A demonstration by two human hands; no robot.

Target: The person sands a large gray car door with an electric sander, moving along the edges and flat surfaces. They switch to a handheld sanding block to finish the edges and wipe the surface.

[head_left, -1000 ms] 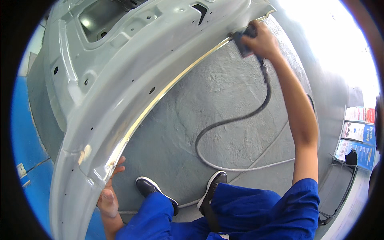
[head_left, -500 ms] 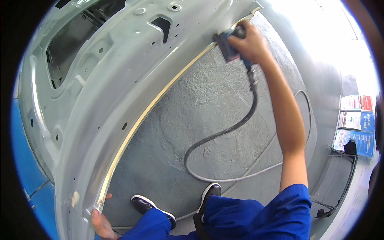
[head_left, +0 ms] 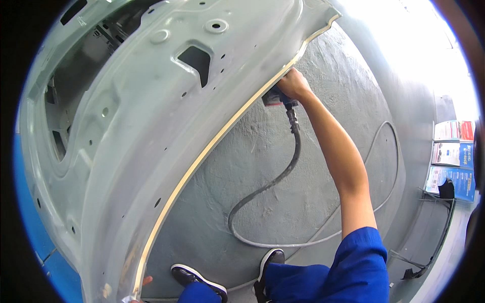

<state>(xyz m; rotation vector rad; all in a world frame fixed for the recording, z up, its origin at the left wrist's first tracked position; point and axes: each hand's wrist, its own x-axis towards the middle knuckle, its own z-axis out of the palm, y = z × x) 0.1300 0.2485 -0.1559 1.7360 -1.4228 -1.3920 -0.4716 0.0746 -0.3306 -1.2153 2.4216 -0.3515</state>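
A large grey car body panel (head_left: 166,111) fills the left and upper part of the view, with a beige strip (head_left: 202,155) along its curved edge. My right hand (head_left: 294,85) is closed around a blue and black hand sander (head_left: 275,97), held at the panel's edge. The panel overlaps the sander's upper part, so its contact with the panel's underside cannot be made out. A dark grey hose (head_left: 295,146) runs down from the tool. Low at the panel's near end, my left hand (head_left: 146,281) grips the edge; only fingertips show.
The hose loops over the rough grey floor (head_left: 242,202) near my black shoes (head_left: 199,282). Blue flooring (head_left: 30,202) lies at the far left. To the right stand a dark-framed rack (head_left: 434,237) and several printed sheets (head_left: 452,159).
My right hand and the sander have moved down and left, from over the edge to partly under it. The panel appears shifted in view, and less of my left hand shows.
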